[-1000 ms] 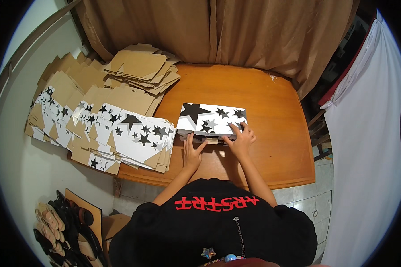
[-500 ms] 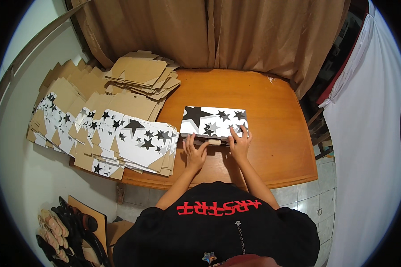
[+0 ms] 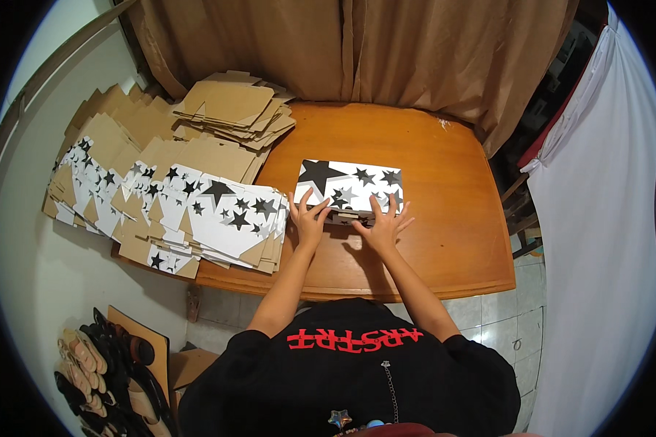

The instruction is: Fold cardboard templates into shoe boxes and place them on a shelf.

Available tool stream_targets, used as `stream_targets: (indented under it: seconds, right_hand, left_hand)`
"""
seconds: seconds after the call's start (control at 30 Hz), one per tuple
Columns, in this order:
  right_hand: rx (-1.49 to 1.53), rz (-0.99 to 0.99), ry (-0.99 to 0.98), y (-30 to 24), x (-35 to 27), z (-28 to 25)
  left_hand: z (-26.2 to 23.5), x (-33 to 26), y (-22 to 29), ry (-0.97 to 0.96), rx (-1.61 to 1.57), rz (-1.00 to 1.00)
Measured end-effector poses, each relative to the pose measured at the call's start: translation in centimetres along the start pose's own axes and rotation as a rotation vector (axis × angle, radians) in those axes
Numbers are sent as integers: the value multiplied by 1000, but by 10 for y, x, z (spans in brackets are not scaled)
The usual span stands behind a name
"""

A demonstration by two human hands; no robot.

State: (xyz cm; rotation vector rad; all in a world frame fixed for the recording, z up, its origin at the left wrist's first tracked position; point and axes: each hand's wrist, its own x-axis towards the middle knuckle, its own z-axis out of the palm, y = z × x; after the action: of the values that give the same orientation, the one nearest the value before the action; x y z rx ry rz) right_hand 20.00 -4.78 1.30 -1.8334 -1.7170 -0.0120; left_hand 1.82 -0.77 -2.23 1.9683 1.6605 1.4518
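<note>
One star-printed box (image 3: 350, 186) lies under two hands, left hand (image 3: 308, 218) and right hand (image 3: 381, 227), fingers spread flat, gripping nothing.

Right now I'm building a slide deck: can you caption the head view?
Both hands, left hand and right hand, press on a star-printed box on an orange wooden table.

The left hand (image 3: 310, 218) has shifted from the near front of the white box with black stars (image 3: 350, 186) to its left near corner, fingers now spread and reaching onto the top face. The right hand (image 3: 381, 226), which one second ago lay on the box's right near corner, has drawn back to the near edge at centre-right, fingers fanned over the rim. The box itself sits squarer to the person, its near flap now partly covered by both hands.
</note>
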Motion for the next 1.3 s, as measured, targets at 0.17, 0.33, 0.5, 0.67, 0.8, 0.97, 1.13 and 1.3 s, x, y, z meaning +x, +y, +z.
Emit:
stream_targets:
  seconds: [0.17,0.33,0.5,0.67,0.8,0.97,1.13,1.3]
  right_hand:
    - [38,204,-75,-16,8,-2]
    - [47,227,-53,-13,6,8]
    - [41,232,-27,-16,6,11]
    - [38,282,0,-20,7,14]
    - [3,254,45,-14,3,23]
    - [-127,174,128,-11,2,34]
    - [-168,168,184,-6,0,43]
    - [-185,138,263,-2,0,50]
  left_hand:
    - [2,-3,-5,1,-2,7]
    - [3,-6,-5,-3,24,-36]
    - [1,-4,-4,-17,14,-56]
    - [-3,-3,0,-77,32,-102]
    - [-9,1,18,-126,152,-131]
    - [-5,6,8,-148,148,113]
    - [-4,10,0,-172,71,243]
    - [-2,10,13,-172,63,160]
